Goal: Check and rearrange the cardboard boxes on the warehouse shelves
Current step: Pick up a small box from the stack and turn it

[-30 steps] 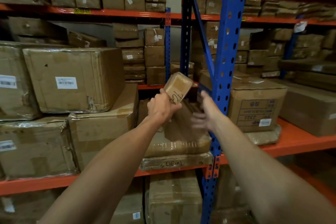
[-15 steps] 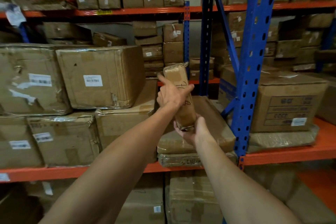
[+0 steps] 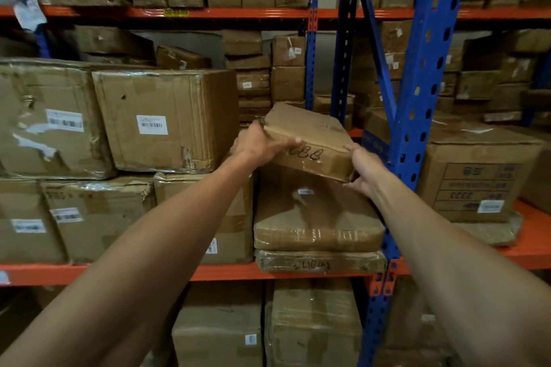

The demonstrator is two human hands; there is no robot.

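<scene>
Both hands are out in front of me at full reach. My left hand (image 3: 256, 143) wraps over the left end of the small cardboard box (image 3: 310, 140), thumb behind and fingers laid across its near face. My right hand (image 3: 362, 170) cups the lower right corner from beneath. The box is clear of the shelf, lying flat and tilted down to the right, above the wrapped flat parcel (image 3: 316, 217) at the right end of the orange shelf beam (image 3: 226, 272), just left of the blue upright (image 3: 417, 116).

Far left on the shelf, a crushed carton (image 3: 44, 116) carries a white barcode label; the big carton (image 3: 167, 119) beside it has one too, neither sharp enough to read. On the near face of the box I hold, black marker reads something like "088". The thin parcel (image 3: 320, 262) at the bottom of the stack has scrawl I cannot make out. Right of the upright, a printed carton (image 3: 474, 182) shows a grid of blurred characters.

Half a second ago I held the box upright on end, left hand at its middle, right hand under it; now it is turned flat and gripped at both ends.
</scene>
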